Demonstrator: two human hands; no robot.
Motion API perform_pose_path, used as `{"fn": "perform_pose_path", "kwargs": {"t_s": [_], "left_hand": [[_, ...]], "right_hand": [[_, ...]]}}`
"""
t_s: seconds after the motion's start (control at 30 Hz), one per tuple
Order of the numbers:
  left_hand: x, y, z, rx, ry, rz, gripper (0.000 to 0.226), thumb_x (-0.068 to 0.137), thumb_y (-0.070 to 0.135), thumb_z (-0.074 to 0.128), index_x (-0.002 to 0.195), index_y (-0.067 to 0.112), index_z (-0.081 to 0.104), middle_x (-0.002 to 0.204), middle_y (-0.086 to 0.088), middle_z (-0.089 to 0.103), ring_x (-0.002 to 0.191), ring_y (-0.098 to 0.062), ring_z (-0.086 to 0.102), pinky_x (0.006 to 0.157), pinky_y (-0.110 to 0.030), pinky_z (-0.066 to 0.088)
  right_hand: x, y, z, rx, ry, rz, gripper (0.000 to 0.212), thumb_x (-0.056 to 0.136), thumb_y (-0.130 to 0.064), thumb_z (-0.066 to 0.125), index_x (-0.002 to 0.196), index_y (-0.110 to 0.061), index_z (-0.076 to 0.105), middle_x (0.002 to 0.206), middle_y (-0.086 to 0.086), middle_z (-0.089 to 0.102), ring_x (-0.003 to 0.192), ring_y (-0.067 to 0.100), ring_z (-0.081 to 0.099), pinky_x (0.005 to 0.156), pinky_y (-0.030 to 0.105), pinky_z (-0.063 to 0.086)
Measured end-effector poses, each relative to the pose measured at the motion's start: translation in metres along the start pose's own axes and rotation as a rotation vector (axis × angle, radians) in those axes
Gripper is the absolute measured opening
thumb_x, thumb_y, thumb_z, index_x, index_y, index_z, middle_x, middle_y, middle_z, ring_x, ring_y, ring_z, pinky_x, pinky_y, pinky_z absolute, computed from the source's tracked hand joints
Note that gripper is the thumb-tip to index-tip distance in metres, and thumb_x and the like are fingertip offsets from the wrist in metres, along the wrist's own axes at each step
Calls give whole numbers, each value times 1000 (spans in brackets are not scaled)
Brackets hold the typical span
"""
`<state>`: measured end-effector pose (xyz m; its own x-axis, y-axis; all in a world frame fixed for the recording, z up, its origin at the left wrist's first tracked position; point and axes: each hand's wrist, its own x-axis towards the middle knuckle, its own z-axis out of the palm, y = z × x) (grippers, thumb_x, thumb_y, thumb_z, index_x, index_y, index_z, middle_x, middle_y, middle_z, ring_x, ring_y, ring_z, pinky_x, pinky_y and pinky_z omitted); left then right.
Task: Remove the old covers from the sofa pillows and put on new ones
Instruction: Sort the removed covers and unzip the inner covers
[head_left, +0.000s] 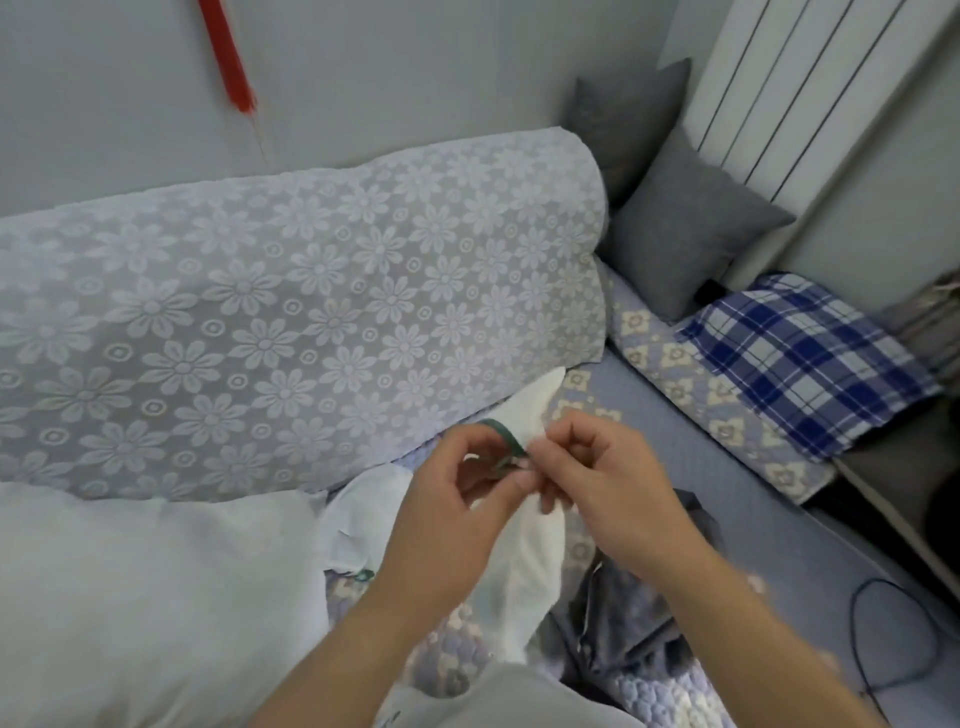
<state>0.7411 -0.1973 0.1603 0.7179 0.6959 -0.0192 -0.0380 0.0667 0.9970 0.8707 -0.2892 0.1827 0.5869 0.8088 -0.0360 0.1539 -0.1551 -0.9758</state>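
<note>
Both hands meet over the near part of a sofa seat, pinching the edge of a white pillow cover (524, 561). The left hand (457, 499) curls its thumb and fingers on the cover's opening, where a dark green zipper strip (506, 439) curves across the cloth. The right hand (608, 478) pinches the same edge just to the right, fingertips clamped together on the fabric or on a small zipper pull; which one is too small to tell. The cover hangs down between the wrists toward the viewer, one corner poking up toward the far sofa back.

The step appears to be working the zipper of this cover. To do it well, the left hand should probably hold the cloth taut just beside the slider while the right draws along the strip in a straight line, so loose fabric does not catch in the teeth.

To the left lies a bare white pillow insert (140, 597), touching the lace-covered sofa back (291, 322). A crumpled dark grey cover (634, 618) lies near right on the quilted seat. Far right, two grey pillows (685, 228) stand in the corner beside a blue plaid cloth (800, 358)
</note>
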Motion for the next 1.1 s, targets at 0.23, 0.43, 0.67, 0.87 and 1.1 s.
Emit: {"fn": "perform_pose_path", "kwargs": {"t_s": [0.23, 0.43, 0.67, 0.87, 1.1], "left_hand": [[-3, -3, 74, -10, 122, -107, 6, 90, 4, 71, 92, 10, 71, 80, -4, 75, 75, -15, 71, 71, -23, 57], [-9, -15, 125, -363, 272, -377, 4, 87, -4, 69, 90, -6, 69, 74, -21, 70, 67, -22, 69, 63, -24, 59], [-20, -26, 185, -210, 441, -376, 4, 84, 1, 74, 84, -2, 74, 78, -20, 74, 70, -27, 69, 68, -32, 57], [-35, -17, 236, 36, 478, -283, 8, 83, 6, 78, 81, 14, 80, 74, -1, 77, 66, -4, 70, 61, -11, 50], [-38, -19, 260, 110, 451, -261, 14, 83, 9, 78, 74, 20, 81, 76, -1, 77, 76, -13, 73, 76, -27, 53]], "right_hand": [[-22, 29, -35, -45, 260, -86, 21, 95, -11, 66, 75, -16, 63, 78, 3, 61, 72, 14, 61, 67, 23, 48], [-44, 44, -80, 5, 304, 12, 17, 101, -12, 54, 84, -13, 49, 69, -2, 64, 61, 12, 60, 60, 26, 51], [-64, 76, -125, 108, 97, 388, 30, 88, -47, 70, 102, -22, 61, 100, -7, 67, 88, 2, 64, 74, 16, 48], [-81, 98, -164, -163, -35, 245, 30, 87, -53, 69, 94, -33, 48, 107, -13, 53, 98, -7, 48, 78, 10, 40], [-84, 104, -193, -288, 148, -78, 16, 90, -29, 71, 95, -34, 57, 96, -21, 56, 98, -4, 52, 82, 13, 41]]}}
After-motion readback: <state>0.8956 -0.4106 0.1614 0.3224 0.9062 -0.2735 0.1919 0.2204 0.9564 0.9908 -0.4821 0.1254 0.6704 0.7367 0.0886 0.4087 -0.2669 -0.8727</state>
